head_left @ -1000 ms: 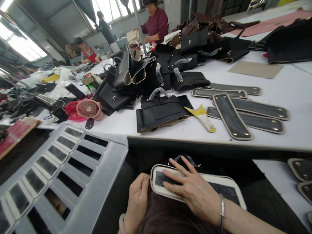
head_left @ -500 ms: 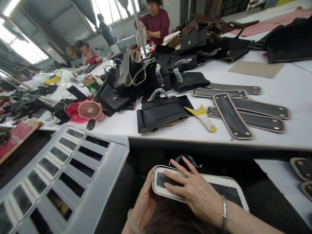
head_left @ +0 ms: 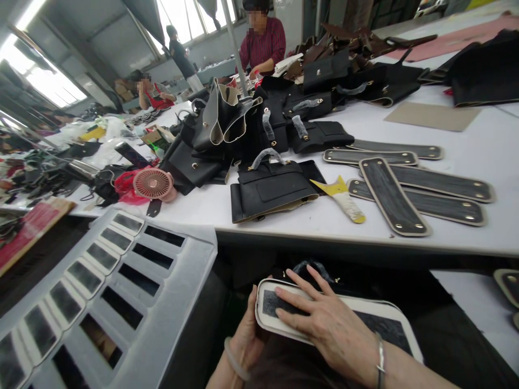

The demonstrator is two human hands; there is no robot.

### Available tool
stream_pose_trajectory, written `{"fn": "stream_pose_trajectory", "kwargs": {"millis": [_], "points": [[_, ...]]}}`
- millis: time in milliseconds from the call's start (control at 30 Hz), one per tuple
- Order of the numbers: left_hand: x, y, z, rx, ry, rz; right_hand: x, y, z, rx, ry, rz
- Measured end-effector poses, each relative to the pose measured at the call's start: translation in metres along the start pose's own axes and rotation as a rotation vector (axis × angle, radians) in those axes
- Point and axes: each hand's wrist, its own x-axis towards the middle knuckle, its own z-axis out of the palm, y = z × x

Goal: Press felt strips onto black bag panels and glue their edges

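Note:
On my lap lies a black bag, its bottom turned up, and on it a pale-edged panel (head_left: 379, 303) with a dark rough middle. My left hand (head_left: 245, 329) grips the left end of this bag, thumb along the rim and the other fingers partly hidden. Spread flat over the panel is my right hand (head_left: 324, 313), fingers apart, pressing its surface. A clear-wrapped bag handle shows just beyond my fingertips. On the table ahead sits a black handbag (head_left: 275, 186). Beside it is a yellow tool with a wrapped handle (head_left: 343, 202).
Several dark studded base panels (head_left: 393, 197) overlap on the white table (head_left: 203, 216). More black bags (head_left: 219, 121) are piled behind, near a pink fan (head_left: 153, 186). At left, a grey plastic crate (head_left: 162, 302) carries a row of panels. Co-workers (head_left: 263, 43) are at the back.
The view has shifted slightly, so the table's contents sit a little further right and lower. Both hands keep their places on the bag. The co-worker in the checked shirt has lowered their hands.

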Motion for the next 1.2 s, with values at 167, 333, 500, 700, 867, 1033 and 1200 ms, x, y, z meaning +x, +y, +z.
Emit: {"fn": "stream_pose_trajectory", "kwargs": {"millis": [167,333,500,700,867,1033,1200], "points": [[-0.004,0.007,0.010,0.039,-0.023,-0.035,0.001,-0.001,-0.001,0.012,-0.002,0.001],[-0.008,0.010,0.005,0.060,-0.063,-0.072,0.001,0.000,0.002,0.011,-0.006,0.013],[-0.005,0.010,-0.012,0.034,-0.158,-0.032,0.001,-0.007,0.000,-0.032,0.024,-0.016],[-0.005,0.010,-0.012,0.037,-0.054,-0.054,0.012,-0.019,-0.001,-0.050,0.087,0.001],[-0.005,0.012,-0.011,0.068,-0.024,-0.029,0.022,-0.031,0.003,-0.038,0.148,0.013],[-0.006,0.015,-0.010,0.082,-0.007,-0.022,0.026,-0.037,0.005,0.007,0.109,-0.005],[-0.007,0.018,-0.006,0.089,-0.048,-0.020,0.026,-0.035,0.014,-0.073,0.148,-0.006]]}}
